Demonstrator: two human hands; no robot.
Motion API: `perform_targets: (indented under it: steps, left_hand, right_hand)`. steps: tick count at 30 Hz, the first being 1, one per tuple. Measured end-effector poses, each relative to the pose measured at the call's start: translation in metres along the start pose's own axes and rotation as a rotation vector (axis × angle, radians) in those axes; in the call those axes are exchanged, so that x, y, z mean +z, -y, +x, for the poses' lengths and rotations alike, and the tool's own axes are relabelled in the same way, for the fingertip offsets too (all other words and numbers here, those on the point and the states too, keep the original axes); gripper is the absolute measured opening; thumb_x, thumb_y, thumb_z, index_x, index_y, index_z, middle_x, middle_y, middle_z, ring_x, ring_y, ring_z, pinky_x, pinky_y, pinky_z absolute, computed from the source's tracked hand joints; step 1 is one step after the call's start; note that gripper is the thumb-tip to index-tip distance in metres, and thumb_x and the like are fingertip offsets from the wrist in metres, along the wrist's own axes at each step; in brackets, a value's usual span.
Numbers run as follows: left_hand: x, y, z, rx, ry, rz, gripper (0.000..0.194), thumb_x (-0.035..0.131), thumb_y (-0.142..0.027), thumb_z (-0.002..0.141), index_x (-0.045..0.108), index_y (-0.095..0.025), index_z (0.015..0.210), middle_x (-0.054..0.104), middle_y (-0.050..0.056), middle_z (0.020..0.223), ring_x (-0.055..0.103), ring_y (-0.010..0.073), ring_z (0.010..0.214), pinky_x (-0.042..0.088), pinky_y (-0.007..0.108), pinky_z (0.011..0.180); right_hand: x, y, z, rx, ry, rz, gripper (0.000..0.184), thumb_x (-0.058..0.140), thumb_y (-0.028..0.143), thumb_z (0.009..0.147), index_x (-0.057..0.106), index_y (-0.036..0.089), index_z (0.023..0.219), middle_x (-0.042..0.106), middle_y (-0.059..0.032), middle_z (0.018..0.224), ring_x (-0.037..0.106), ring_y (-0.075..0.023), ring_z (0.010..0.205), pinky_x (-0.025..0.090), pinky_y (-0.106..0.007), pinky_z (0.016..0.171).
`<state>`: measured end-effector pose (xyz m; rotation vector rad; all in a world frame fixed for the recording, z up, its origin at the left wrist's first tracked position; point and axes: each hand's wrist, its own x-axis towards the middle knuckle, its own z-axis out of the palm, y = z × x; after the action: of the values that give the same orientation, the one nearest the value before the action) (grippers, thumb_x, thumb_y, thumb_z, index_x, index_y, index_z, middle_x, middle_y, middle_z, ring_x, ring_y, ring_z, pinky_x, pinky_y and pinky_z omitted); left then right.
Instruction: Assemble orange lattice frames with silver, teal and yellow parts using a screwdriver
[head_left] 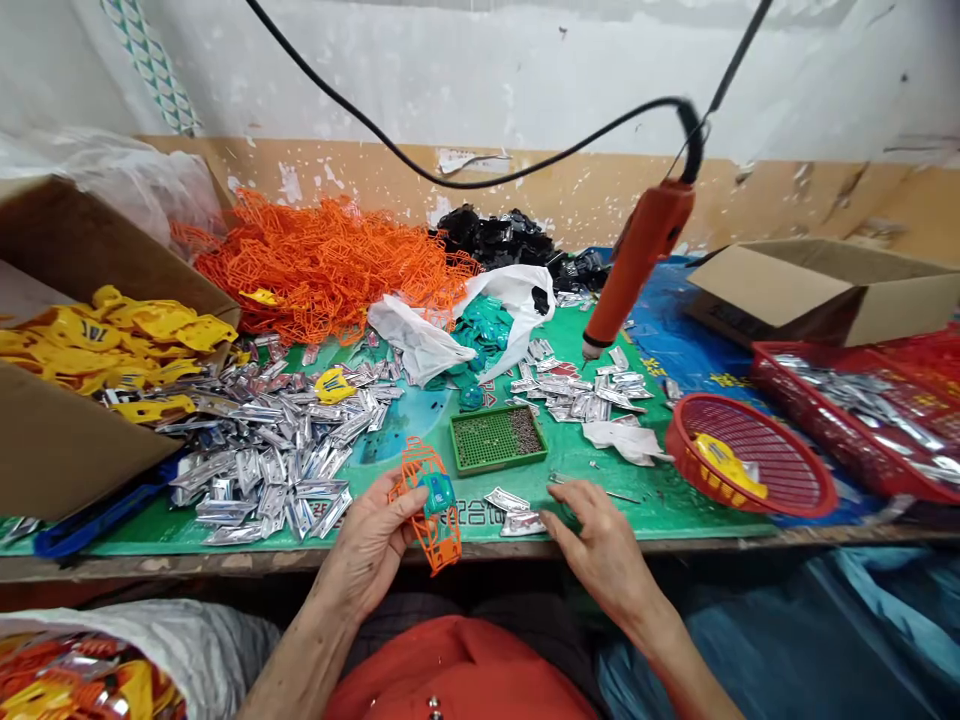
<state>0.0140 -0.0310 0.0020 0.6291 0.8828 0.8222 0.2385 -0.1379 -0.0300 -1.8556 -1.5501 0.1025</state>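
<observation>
My left hand (375,540) is closed on an orange plastic lattice frame (442,550), held tilted just above the table's front edge. A small teal plastic part (437,494) sits against the middle of that frame, under my thumb. To the right, my right hand (596,540) is low over the table, thumb and fingers apart, with nothing visible between them. Beside its fingertips lie a couple of silver-coloured pieces (523,523). A thin metal rod (622,497) lies just beyond. Between the hands and farther back, a green tray (499,455) holds many small screws.
An orange electric screwdriver (641,265) hangs on a cable at right. Piles of silver pieces (277,480), orange frames (330,260) and black parts (510,235) cover the table. Yellow parts (112,340) fill a left carton. A red basket (750,420) and open carton (825,290) stand right.
</observation>
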Motion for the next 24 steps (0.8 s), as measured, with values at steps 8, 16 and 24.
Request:
perform_targets:
  steps: [8,16,24]
  left_hand:
    - [0.002,0.012,-0.023,0.026,-0.003,-0.050,0.033,0.077,-0.013,0.071,0.066,-0.012,0.102,0.073,0.006,0.097,0.069,0.0143,0.075,0.059,0.023,0.067]
    - [0.002,0.019,-0.034,0.024,-0.133,-0.164,0.008,0.060,-0.009,0.086,0.068,-0.011,0.085,0.072,0.004,0.084,0.067,0.0132,0.068,0.061,0.027,0.061]
    - [0.008,0.011,-0.036,-0.014,-0.036,-0.217,0.026,0.043,-0.022,0.097,0.066,-0.009,0.097,0.073,0.011,0.095,0.069,0.0187,0.081,0.061,0.035,0.073]
  right_hand:
    - [0.007,0.002,-0.006,0.097,0.153,-0.067,0.018,0.061,0.021,0.081,0.069,0.019,0.097,0.068,-0.0103,0.095,0.058,-0.0288,0.094,0.045,-0.041,0.082]
    - [0.013,0.000,-0.005,0.165,0.211,0.061,0.011,0.058,0.019,0.080,0.069,0.021,0.080,0.067,-0.0063,0.085,0.054,-0.0251,0.086,0.038,-0.039,0.083]
    - [0.012,0.004,-0.005,0.279,0.199,0.336,0.019,0.058,0.034,0.081,0.065,0.020,0.072,0.063,-0.0028,0.073,0.053,-0.0203,0.074,0.038,-0.032,0.068]
